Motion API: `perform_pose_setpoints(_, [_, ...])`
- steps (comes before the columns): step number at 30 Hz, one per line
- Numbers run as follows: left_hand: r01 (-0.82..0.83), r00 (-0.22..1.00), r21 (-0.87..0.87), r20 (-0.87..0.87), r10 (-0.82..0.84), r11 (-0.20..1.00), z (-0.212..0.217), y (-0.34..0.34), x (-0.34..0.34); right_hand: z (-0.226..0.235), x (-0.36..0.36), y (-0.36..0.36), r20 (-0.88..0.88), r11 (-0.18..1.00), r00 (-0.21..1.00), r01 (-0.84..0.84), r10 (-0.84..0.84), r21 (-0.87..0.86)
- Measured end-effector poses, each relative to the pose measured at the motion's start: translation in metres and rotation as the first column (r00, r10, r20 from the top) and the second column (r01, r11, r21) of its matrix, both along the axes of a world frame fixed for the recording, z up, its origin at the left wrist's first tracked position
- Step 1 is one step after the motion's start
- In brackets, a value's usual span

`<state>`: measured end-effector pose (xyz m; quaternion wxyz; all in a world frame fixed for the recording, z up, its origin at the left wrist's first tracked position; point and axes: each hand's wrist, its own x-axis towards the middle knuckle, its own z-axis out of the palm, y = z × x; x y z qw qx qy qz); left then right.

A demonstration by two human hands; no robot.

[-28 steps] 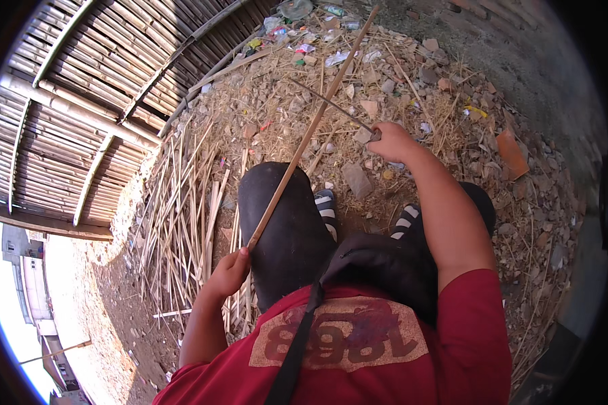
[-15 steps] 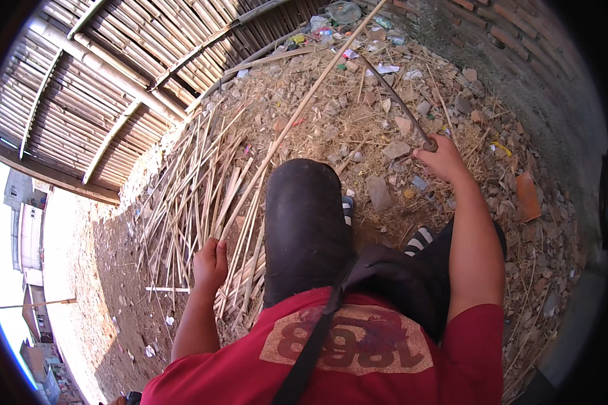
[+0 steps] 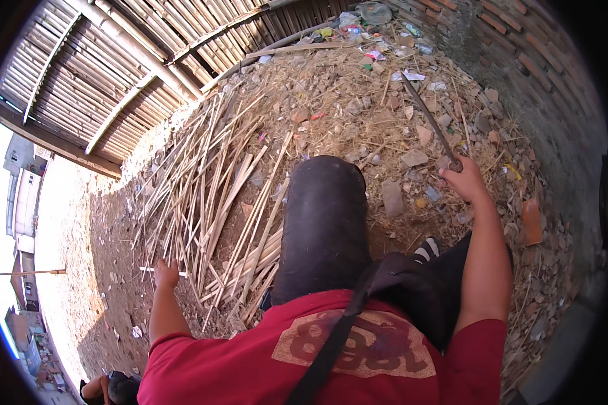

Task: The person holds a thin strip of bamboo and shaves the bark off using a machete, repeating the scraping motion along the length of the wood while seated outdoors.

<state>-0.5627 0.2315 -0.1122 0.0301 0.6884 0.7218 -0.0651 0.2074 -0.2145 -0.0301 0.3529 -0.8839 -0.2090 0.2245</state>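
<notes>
My right hand (image 3: 465, 181) is closed round the handle end of a long dark knife (image 3: 425, 111), its thin blade seen nearly edge-on and pointing up and away over the rubble. My left hand (image 3: 167, 273) is stretched out to the left with the fingers apart, above a pale short strip (image 3: 182, 273) at the near-left edge of a pile of split bamboo strips (image 3: 213, 196). Whether the fingertips touch that strip I cannot tell. The strips lie criss-cross on the ground to the left of my bent, dark-clad knee (image 3: 325, 223).
Stones, brick pieces and straw cover the ground (image 3: 358, 128) ahead. A bamboo-slat wall (image 3: 115, 74) rises at the far left, a brick wall (image 3: 527, 74) at the right. Litter (image 3: 375, 13) lies at the far end. Another person (image 3: 111, 388) shows partly at the lower left.
The long bamboo strip that slanted up from my left hand is no longer there. My left hand has moved left and its fingers have spread. The knife stays in my right hand.
</notes>
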Motion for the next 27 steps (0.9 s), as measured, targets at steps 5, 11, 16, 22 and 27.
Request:
perform_pose_setpoints(5, [0.085, 0.974, -0.263, 0.227, -0.024, 0.961, -0.084, -0.049, 0.038, 0.044, -0.012, 0.003, 0.037, 0.991, 0.999, 0.023, -0.019, -0.133])
perform_pose_setpoints(11, [0.153, 0.979, -0.508, 0.195, -0.060, 0.848, -0.167, -0.078, 0.064, 0.054, 0.024, -0.041, 0.102, 0.952, 0.994, -0.004, 0.037, -0.307])
perform_pose_setpoints(16, [-0.022, 0.985, -0.716, -0.135, -0.106, 0.698, -0.177, -0.084, 0.150, 0.025, 0.052, -0.126, 0.159, 0.779, 0.984, 0.039, 0.078, -0.626])
perform_pose_setpoints(22, [-0.045, 0.980, -0.708, -0.167, -0.106, 0.705, -0.215, -0.073, 0.172, 0.003, 0.041, -0.145, -0.099, 0.805, 0.976, 0.100, -0.192, -0.584])
perform_pose_setpoints(27, [-0.022, 0.986, -0.652, -0.137, -0.090, 0.758, -0.217, -0.088, 0.190, -0.013, 0.049, -0.158, -0.059, 0.804, 0.972, 0.154, -0.229, -0.574])
